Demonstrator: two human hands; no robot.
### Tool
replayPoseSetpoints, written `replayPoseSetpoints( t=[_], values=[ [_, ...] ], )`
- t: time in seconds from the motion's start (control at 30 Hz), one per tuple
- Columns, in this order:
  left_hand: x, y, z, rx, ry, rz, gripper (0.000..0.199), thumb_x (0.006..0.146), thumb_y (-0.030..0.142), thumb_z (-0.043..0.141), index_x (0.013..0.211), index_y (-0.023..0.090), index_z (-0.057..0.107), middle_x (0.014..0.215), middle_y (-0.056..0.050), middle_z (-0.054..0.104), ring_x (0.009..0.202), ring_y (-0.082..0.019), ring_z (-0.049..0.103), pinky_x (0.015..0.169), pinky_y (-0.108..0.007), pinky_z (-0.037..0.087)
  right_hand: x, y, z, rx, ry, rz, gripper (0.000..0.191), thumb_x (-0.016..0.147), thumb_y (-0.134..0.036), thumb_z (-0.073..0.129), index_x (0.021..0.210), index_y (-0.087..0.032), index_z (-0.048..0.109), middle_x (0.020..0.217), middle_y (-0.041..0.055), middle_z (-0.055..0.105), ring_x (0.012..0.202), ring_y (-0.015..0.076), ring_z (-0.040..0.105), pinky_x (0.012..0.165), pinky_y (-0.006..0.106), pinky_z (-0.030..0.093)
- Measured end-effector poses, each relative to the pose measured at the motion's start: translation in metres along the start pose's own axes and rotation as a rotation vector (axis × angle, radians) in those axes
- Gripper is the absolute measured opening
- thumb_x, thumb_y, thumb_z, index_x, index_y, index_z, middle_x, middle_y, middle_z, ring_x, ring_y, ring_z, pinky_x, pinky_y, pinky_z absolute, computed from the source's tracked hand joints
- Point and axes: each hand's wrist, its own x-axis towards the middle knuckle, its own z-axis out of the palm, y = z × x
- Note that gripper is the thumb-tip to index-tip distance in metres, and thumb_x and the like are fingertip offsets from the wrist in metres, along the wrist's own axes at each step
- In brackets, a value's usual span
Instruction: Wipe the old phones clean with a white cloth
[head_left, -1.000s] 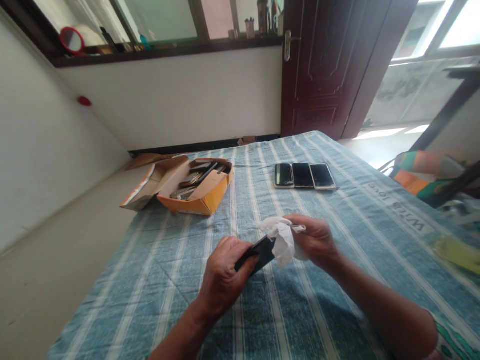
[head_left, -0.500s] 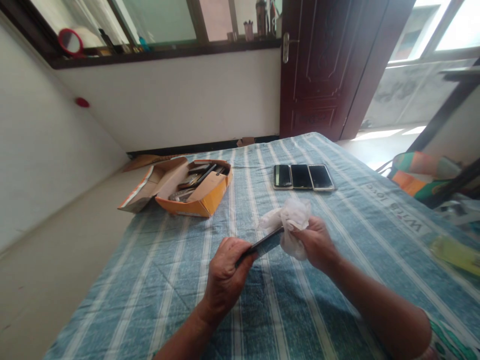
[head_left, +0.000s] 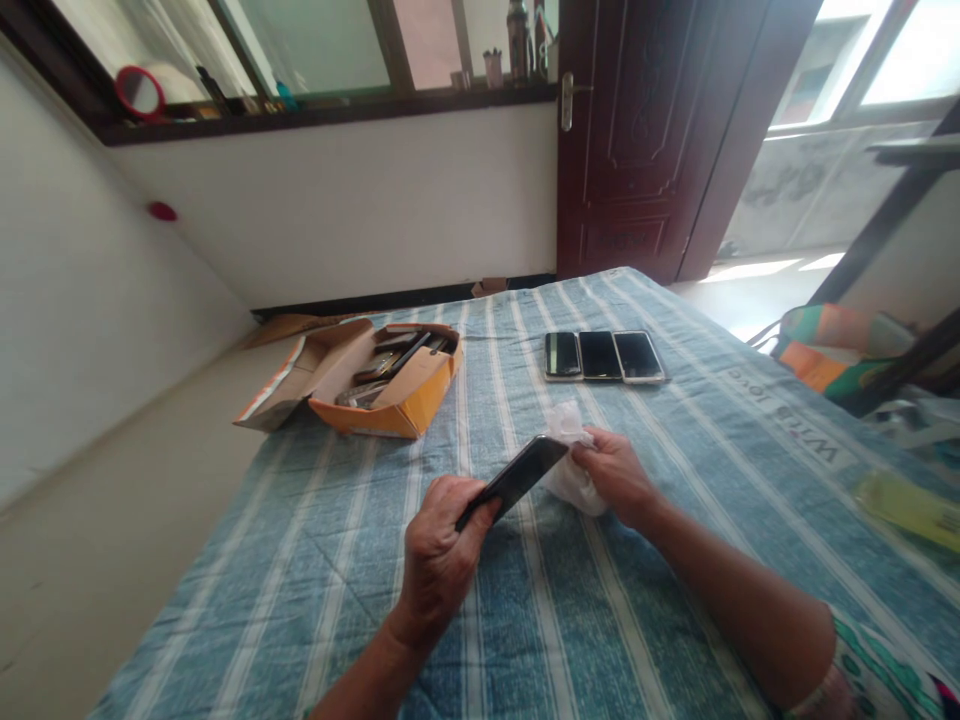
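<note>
My left hand [head_left: 448,545] is closed around the lower end of a dark smartphone [head_left: 521,475], held tilted above the bed with its far end raised to the right. A crumpled white cloth or tissue [head_left: 576,488] is pinched in my right hand [head_left: 619,475], right beside the phone's far end. Whether the cloth touches the phone there I cannot tell for sure. Beyond my hands, three phones [head_left: 598,356] lie side by side, screens up, on the striped sheet.
An orange cardboard box [head_left: 420,405] with its lid flap [head_left: 289,385] folded open stands at the left, several phones inside. A blue-and-white striped sheet [head_left: 300,590] covers the bed. Behind are a dark red door [head_left: 645,150] and a window ledge. Something yellow [head_left: 907,515] lies at the right.
The phone has turned so that more of its flat face shows. My right hand with the cloth has drawn slightly down, from over the phone's end to beside it.
</note>
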Motion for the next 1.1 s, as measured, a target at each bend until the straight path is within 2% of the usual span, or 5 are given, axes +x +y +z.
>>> replayPoseSetpoints(
  t=[0.13, 0.23, 0.67, 0.87, 1.1],
  values=[
    [-0.001, -0.001, 0.001, -0.032, 0.014, -0.027, 0.005, 0.085, 0.019, 0.06, 0.088, 0.02, 0.065, 0.081, 0.0, 0.062, 0.075, -0.014, 0.061, 0.07, -0.025, 0.05, -0.005, -0.007, 0.002, 0.252, -0.107, 0.124, 0.026, 0.061, -0.036, 0.075, 0.078, -0.017, 0.069, 0.063, -0.0005, 0.064, 0.056, 0.013, 0.054, 0.054, 0.024, 0.039],
    [-0.001, -0.001, 0.002, -0.052, 0.024, -0.007, 0.006, 0.085, 0.018, 0.061, 0.088, 0.021, 0.065, 0.081, 0.001, 0.062, 0.075, -0.013, 0.061, 0.07, -0.024, 0.05, -0.009, -0.013, 0.003, 0.334, -0.156, 0.131, 0.029, 0.06, -0.039, 0.078, 0.077, -0.017, 0.069, 0.064, 0.0007, 0.065, 0.057, 0.0139, 0.056, 0.055, 0.024, 0.042],
    [0.004, -0.004, 0.007, 0.081, 0.029, 0.121, 0.008, 0.086, 0.021, 0.061, 0.091, 0.02, 0.067, 0.084, -0.003, 0.067, 0.079, -0.016, 0.062, 0.072, -0.027, 0.05, -0.02, -0.024, 0.006, 0.333, -0.2, 0.013, 0.029, 0.064, -0.043, 0.078, 0.07, -0.017, 0.066, 0.061, 0.0015, 0.065, 0.052, 0.0152, 0.059, 0.054, 0.026, 0.046],
    [0.008, 0.002, 0.001, 0.157, 0.025, 0.175, 0.008, 0.086, 0.02, 0.061, 0.091, 0.019, 0.067, 0.084, -0.004, 0.067, 0.079, -0.017, 0.061, 0.073, -0.029, 0.05, -0.022, -0.02, 0.009, 0.302, -0.175, -0.008, 0.028, 0.061, -0.041, 0.081, 0.073, -0.017, 0.071, 0.068, 0.0032, 0.068, 0.057, 0.0157, 0.061, 0.055, 0.026, 0.047],
    [0.012, 0.012, -0.012, 0.223, 0.075, 0.239, 0.014, 0.084, 0.02, 0.064, 0.097, 0.017, 0.065, 0.088, -0.005, 0.067, 0.08, -0.018, 0.061, 0.075, -0.03, 0.05, -0.025, -0.011, 0.014, 0.252, -0.241, -0.02, 0.022, 0.066, -0.035, 0.08, 0.075, -0.017, 0.072, 0.063, -0.0001, 0.064, 0.055, 0.0105, 0.055, 0.053, 0.022, 0.04]
  ],
)
